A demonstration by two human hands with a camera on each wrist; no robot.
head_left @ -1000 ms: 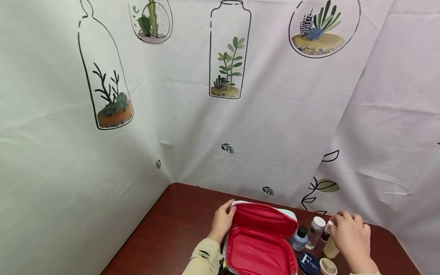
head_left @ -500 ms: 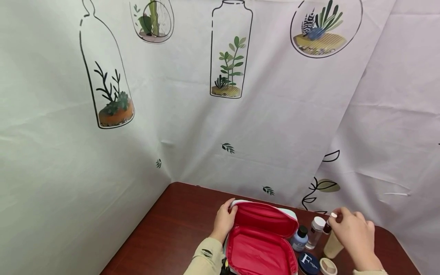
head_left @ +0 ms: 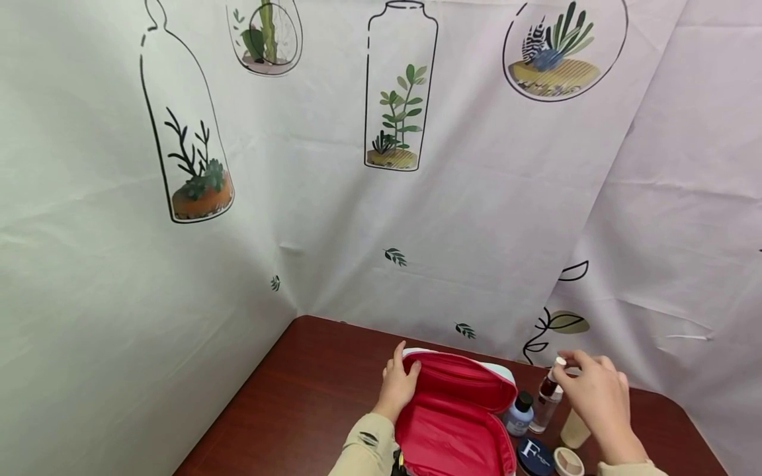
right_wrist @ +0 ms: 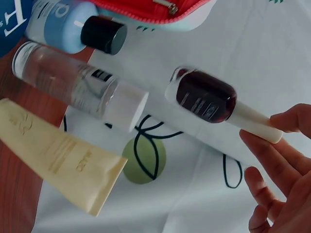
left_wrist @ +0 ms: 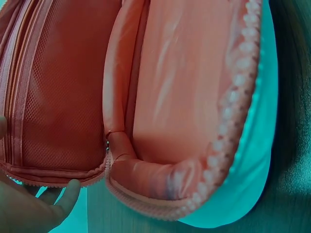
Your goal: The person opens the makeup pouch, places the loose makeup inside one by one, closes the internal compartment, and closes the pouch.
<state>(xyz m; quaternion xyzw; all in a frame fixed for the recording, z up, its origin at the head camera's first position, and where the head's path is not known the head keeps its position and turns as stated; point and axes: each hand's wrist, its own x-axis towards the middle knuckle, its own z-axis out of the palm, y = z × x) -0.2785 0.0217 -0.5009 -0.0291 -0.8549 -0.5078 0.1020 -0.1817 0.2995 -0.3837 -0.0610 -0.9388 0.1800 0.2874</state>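
In the right wrist view, my right hand (right_wrist: 286,165) pinches a dark red nail polish bottle (right_wrist: 204,97) by its long white cap. In the head view that hand (head_left: 598,400) and the bottle are above the cosmetics on the table, right of an unzipped cosmetic bag (head_left: 449,430). The bag has a red lining and a pale blue outside, and its inside looks bare. My left hand (head_left: 399,387) grips the left end of its raised lid (head_left: 467,380), thumb on the inner side. A mesh pocket (left_wrist: 73,87) lines that lid.
Right of the bag stand a blue bottle (head_left: 518,416) with a black cap, a clear bottle (right_wrist: 73,82) with a white cap and a cream tube (right_wrist: 63,160). A dark blue round case (head_left: 534,456) and a small round compact (head_left: 568,461) lie nearer. Patterned cloth (head_left: 333,211) hangs behind the table.
The right hand has lifted the nail polish from among the cosmetics and brought it left toward the bag. The left hand has shifted slightly right along the lid.
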